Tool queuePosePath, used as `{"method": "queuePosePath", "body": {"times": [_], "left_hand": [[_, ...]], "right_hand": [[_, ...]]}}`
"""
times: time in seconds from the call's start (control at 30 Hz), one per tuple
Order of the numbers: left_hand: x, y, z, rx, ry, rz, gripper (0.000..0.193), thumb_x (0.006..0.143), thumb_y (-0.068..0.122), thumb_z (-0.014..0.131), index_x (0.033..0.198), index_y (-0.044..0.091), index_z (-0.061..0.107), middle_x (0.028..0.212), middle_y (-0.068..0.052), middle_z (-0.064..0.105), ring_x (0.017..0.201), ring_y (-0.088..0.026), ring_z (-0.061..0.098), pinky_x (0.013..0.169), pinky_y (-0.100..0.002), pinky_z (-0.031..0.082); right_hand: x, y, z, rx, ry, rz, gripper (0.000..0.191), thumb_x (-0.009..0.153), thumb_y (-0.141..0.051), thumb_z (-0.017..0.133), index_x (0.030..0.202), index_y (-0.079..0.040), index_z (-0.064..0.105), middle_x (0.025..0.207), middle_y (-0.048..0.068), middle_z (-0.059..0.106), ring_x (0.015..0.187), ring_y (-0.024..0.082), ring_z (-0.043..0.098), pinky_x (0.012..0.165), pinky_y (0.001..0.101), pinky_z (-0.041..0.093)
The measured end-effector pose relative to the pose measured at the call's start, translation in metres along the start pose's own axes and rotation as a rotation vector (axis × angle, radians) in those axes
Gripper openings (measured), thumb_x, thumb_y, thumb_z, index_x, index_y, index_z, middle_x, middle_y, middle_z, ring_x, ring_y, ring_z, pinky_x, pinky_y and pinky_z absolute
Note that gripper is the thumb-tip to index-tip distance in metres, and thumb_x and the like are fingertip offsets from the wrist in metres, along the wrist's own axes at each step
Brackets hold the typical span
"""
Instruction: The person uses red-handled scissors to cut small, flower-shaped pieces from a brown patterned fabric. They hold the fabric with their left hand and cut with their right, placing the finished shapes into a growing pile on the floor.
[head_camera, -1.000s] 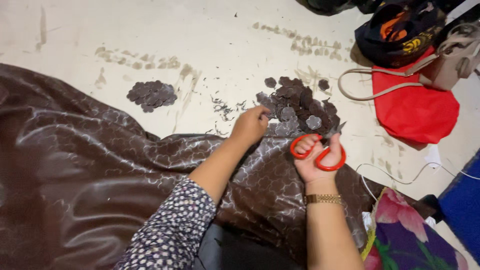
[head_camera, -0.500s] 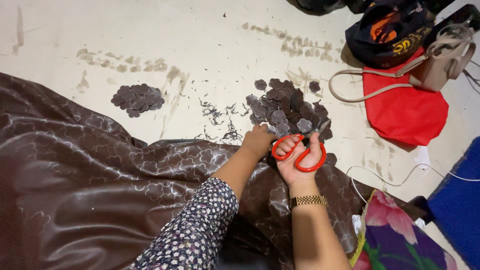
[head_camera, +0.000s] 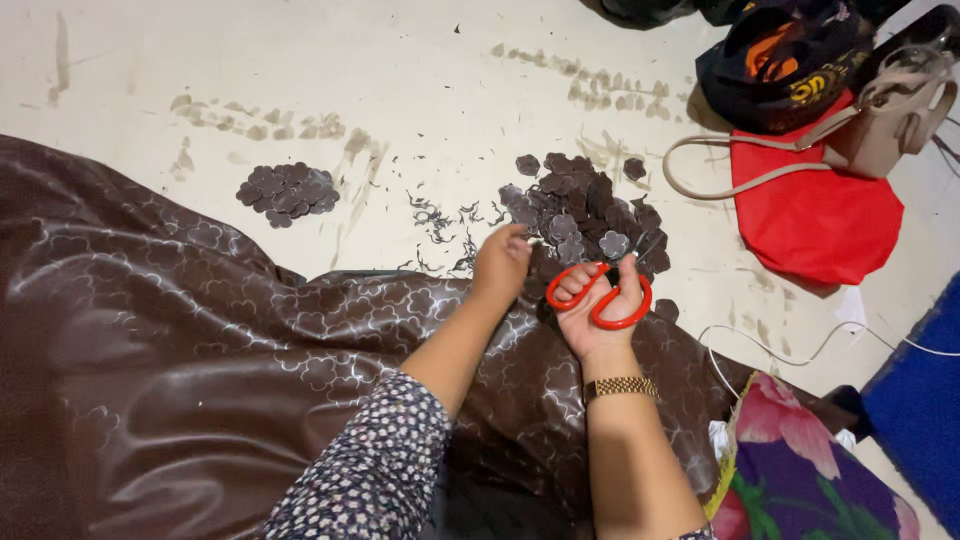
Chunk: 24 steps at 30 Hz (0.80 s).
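The right hand (head_camera: 598, 300) grips a pair of red-handled scissors (head_camera: 600, 295), fingers threaded through the loops and closed around them, blades pointing away toward the far edge of the cloth. Just beside it, the left hand (head_camera: 500, 265) pinches the edge of the dark brown patterned fabric (head_camera: 200, 340), fingers curled shut on it, seemingly to hold the edge taut and lifted where the blades meet it. The fabric, shiny and printed with cloud-like flower shapes, spreads across the floor (head_camera: 300, 60) and over the person's lap, its working edge right at the hands.

Directly beyond the scissors lies a large heap of cut flower-shaped pieces (head_camera: 590, 210), touching the fabric's edge and crowding the space the blades point into. Thin trimmings (head_camera: 440, 225) litter the floor between this heap and a smaller pile of cut pieces (head_camera: 288, 190), which sits well apart to the left. To the right lie a red bag (head_camera: 815, 215), a beige handbag (head_camera: 890, 125) with its strap looping out, a dark bag (head_camera: 790, 65) and a white cord (head_camera: 800, 355).
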<state>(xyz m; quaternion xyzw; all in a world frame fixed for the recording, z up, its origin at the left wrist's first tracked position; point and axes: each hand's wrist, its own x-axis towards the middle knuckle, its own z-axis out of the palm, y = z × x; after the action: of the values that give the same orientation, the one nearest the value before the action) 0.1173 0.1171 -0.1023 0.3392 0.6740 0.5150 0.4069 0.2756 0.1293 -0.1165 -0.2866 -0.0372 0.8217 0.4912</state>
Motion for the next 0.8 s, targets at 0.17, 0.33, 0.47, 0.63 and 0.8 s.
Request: {"method": "queuePosePath", "body": {"times": [0.17,0.33,0.47,0.63,0.8], "left_hand": [[0.016,0.013,-0.011,-0.362,-0.058,0.076,0.042,0.088,0.0,0.071,0.128,0.0,0.06,0.101,-0.007,0.071,0.087,-0.011,0.065,0.075,-0.023,0.053],[0.012,0.024,-0.03,-0.503,-0.149,-0.017,0.047,0.083,-0.002,0.072,0.127,0.001,0.059,0.107,-0.008,0.071,0.088,-0.012,0.067,0.074,-0.023,0.055],[-0.003,0.037,-0.061,-0.487,-0.148,-0.103,0.043,0.083,0.0,0.072,0.125,0.001,0.062,0.102,-0.005,0.07,0.081,-0.011,0.064,0.067,-0.024,0.052],[-0.025,0.061,-0.112,-0.484,-0.198,-0.072,0.038,0.086,0.003,0.072,0.123,0.001,0.062,0.092,-0.004,0.068,0.078,-0.009,0.064,0.066,-0.024,0.053],[-0.044,0.088,-0.147,-0.426,-0.213,0.086,0.037,0.087,0.004,0.07,0.123,-0.001,0.061,0.092,-0.004,0.071,0.078,-0.008,0.063,0.067,-0.023,0.053]], "right_hand": [[0.002,0.002,0.005,0.009,0.044,-0.014,0.056,0.097,-0.063,0.051,0.081,-0.009,0.049,0.074,0.004,0.047,0.068,0.02,0.046,0.065,0.0315,0.041],[0.008,0.003,0.001,-0.032,0.037,0.002,0.05,0.099,-0.055,0.057,0.079,-0.009,0.05,0.073,0.005,0.048,0.069,0.021,0.048,0.068,0.0327,0.043],[0.014,0.0,-0.004,-0.021,0.016,-0.009,0.04,0.098,-0.041,0.066,0.08,-0.009,0.051,0.073,0.005,0.052,0.07,0.02,0.051,0.069,0.0337,0.046],[0.004,0.006,0.006,-0.289,0.114,-0.022,0.022,0.093,-0.024,0.075,0.091,-0.012,0.057,0.08,0.004,0.059,0.069,0.016,0.054,0.061,0.0287,0.045],[-0.037,0.025,0.058,-0.48,-0.124,-0.08,0.024,0.09,-0.027,0.074,0.095,-0.01,0.057,0.088,0.006,0.065,0.068,0.012,0.054,0.054,0.0256,0.044]]}}
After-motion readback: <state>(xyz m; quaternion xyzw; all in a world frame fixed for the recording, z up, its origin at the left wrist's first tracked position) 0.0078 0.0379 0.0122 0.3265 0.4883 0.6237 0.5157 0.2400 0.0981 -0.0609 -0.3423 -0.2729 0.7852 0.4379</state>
